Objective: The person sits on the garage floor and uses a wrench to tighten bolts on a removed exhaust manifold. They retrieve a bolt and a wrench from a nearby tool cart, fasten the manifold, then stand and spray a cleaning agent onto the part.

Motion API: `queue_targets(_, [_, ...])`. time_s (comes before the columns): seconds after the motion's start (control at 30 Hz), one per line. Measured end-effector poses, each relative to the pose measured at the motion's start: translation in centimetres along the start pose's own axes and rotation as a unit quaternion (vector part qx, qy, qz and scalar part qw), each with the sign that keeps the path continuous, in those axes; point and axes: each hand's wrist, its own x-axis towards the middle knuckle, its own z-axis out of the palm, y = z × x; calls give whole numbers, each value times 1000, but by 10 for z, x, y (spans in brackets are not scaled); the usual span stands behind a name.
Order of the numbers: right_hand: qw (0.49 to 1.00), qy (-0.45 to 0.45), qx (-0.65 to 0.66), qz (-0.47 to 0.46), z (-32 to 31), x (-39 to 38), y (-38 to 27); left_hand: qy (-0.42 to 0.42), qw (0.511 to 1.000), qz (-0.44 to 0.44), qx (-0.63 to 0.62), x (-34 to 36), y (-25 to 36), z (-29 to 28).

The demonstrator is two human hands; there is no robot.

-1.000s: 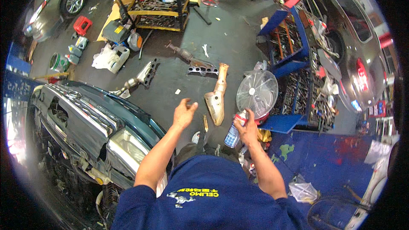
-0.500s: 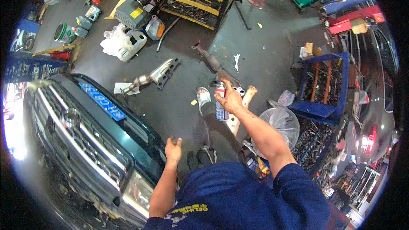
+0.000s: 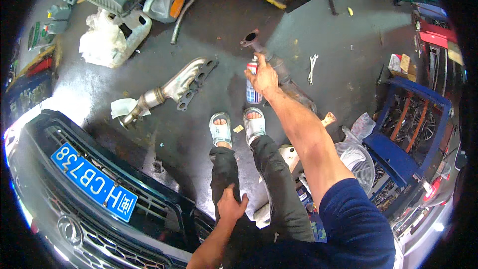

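Observation:
My right hand (image 3: 265, 79) is wrapped round the upper part of an upright spray can (image 3: 254, 92), pale with red and blue printing. The can is in front of my right foot; whether it touches the floor I cannot tell. Just beyond it lies a rusty exhaust pipe section (image 3: 281, 69) with a flange, partly hidden by my hand and forearm. My left hand (image 3: 232, 205) hangs over my left leg, holding nothing, thumb apart from the fingers. Farther left on the floor lies a silvery exhaust manifold (image 3: 179, 87), its narrow end over a white paper (image 3: 123, 107).
A dark car's front (image 3: 114, 184) fills the lower left. Several jugs, including a grey one (image 3: 164, 1), and a white plastic bag (image 3: 102, 42) lie at the upper left. Wrenches (image 3: 312, 68) lie on the floor. A fan (image 3: 357, 167) and a blue tool cart (image 3: 393, 157) stand right.
My view has tilted and come nearer the floor parts; both my feet now show. My left hand has come over my left leg. The spray can stays in my right hand.

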Motion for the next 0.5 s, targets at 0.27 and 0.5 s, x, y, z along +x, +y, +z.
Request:
queue_targets(0.27, [999,-8,-5,35,52,77,15,-48,997,-62,-15,17,-13,-14])
queue_targets(0.5, [999,-31,-10,20,55,92,15,-11,995,-93,-25,27,-34,-35])
